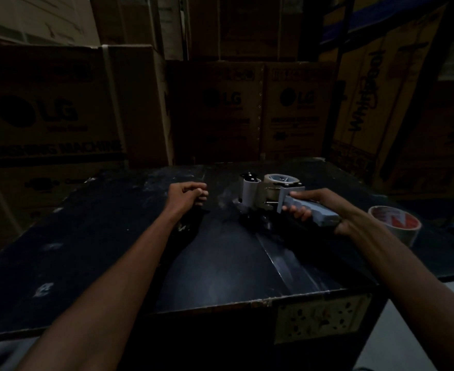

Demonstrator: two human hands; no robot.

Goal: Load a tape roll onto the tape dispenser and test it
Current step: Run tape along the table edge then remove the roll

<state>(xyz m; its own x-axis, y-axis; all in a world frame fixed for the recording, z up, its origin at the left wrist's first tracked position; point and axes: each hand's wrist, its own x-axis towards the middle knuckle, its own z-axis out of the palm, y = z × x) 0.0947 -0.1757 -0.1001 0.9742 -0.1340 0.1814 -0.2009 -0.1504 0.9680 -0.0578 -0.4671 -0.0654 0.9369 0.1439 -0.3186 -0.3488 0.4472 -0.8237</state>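
Observation:
The tape dispenser (263, 195) rests with its front on a dark box top (220, 263), a white roller at its left end. A clear tape roll (280, 180) sits on its hub. My right hand (319, 210) is wrapped around the dispenser's grey handle. A strip of clear tape (282, 261) runs along the box top from under the dispenser toward the near edge. My left hand (188, 195) lies on the box top to the dispenser's left, fingers curled in, with nothing visible in it.
A second tape roll (394, 223) with a red and white core label lies on the box top at the right. Stacked cardboard appliance cartons (60, 108) wall in the back and both sides. The scene is dim.

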